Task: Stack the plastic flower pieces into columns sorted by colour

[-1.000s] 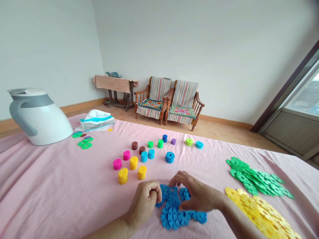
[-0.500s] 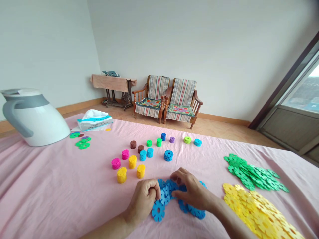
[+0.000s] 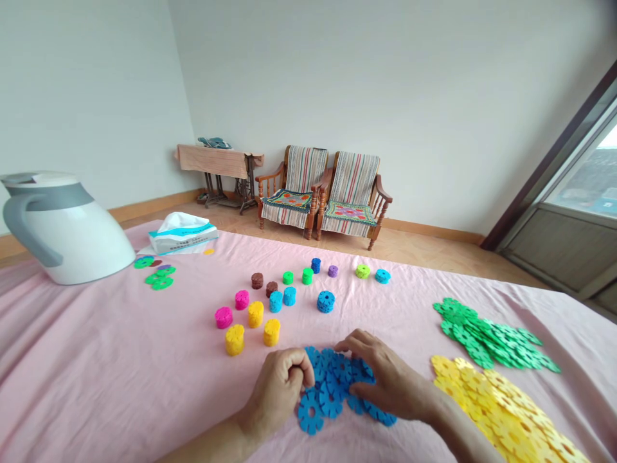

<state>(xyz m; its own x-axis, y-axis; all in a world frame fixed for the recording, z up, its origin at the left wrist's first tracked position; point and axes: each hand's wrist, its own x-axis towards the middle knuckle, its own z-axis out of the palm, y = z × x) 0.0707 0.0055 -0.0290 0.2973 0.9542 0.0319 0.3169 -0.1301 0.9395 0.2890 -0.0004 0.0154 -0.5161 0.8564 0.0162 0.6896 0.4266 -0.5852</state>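
A heap of flat blue snowflake discs (image 3: 332, 389) lies on the pink cloth near the front edge. My left hand (image 3: 279, 389) is curled into a fist at the heap's left side, fingers pinched on blue discs. My right hand (image 3: 385, 379) lies over the heap's right part, fingers bent and touching the discs. Just beyond stand short stacks of discs: yellow stacks (image 3: 234, 339), pink stacks (image 3: 223, 317), blue stacks (image 3: 326, 301), brown and green ones further back.
A green disc pile (image 3: 486, 334) and a yellow disc pile (image 3: 501, 405) lie at the right. A white kettle (image 3: 58, 225) stands at far left, a tissue pack (image 3: 182, 235) and a few green discs (image 3: 159, 280) beside it. Two wooden chairs (image 3: 321, 199) stand by the wall.
The blue discs have been pushed together and shifted between my hands; my right hand has slid slightly right and flattened over them. My left fist stays in place.
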